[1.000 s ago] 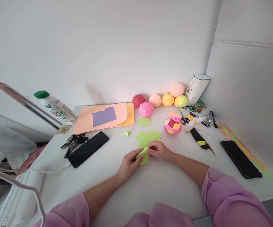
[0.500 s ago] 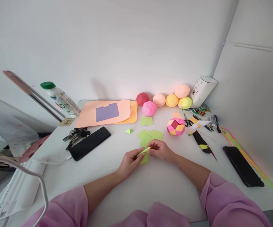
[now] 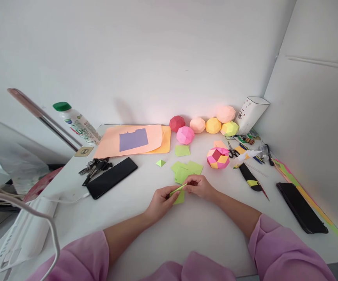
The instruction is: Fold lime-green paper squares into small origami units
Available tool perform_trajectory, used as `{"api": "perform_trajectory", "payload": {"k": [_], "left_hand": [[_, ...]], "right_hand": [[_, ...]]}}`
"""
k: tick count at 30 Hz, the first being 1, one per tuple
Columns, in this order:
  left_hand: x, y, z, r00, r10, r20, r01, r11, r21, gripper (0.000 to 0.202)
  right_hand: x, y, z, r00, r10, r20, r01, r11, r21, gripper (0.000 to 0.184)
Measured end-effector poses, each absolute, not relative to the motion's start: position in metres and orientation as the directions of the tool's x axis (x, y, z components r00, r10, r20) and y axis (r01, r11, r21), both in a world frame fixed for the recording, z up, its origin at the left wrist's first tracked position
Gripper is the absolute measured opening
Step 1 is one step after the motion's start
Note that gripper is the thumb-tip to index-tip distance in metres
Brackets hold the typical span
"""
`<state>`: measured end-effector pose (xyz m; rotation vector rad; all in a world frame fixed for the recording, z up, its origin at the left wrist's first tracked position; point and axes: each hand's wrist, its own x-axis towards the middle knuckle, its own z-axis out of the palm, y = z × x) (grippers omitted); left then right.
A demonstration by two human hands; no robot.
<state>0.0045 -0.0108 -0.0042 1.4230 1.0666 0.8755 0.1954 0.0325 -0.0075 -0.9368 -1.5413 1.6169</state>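
Note:
Between my two hands is a folded piece of green paper, seen almost edge-on. My left hand pinches its left end between thumb and fingers. At its right end the fingertips of my right hand close on it. Right below lies a flat green paper square, partly covered by my left fingers. Several more green paper squares overlap just beyond my hands, and a single green sheet lies behind them. A small folded green pyramid rests to their left.
Faceted paper balls line the wall. A multicoloured ball with an opening stands right of the squares. Scissors, a cutter knife and a glue bottle lie farther right. Phones, keys and large paper sheets occupy the left.
The held green paper has tilted and now shows a thinner edge. Both hands stay in nearly the same place, still pinching it.

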Motion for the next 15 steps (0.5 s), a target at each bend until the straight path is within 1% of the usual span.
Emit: {"api": "perform_trajectory", "payload": {"k": [7, 15], "left_hand": [[0.0033, -0.011, -0.01, 0.317, 0.946, -0.062, 0.143, 0.017, 0.99, 0.039], [0.0035, -0.011, -0.0111, 0.312, 0.949, -0.056, 0.146, 0.011, 0.989, 0.038]], "right_hand": [[0.1963, 0.0324, -0.0071, -0.483, 0.875, -0.02, 0.009, -0.017, -1.0, 0.025], [0.196, 0.0324, -0.0058, -0.483, 0.875, -0.012, -0.009, -0.018, -1.0, 0.026]]}}
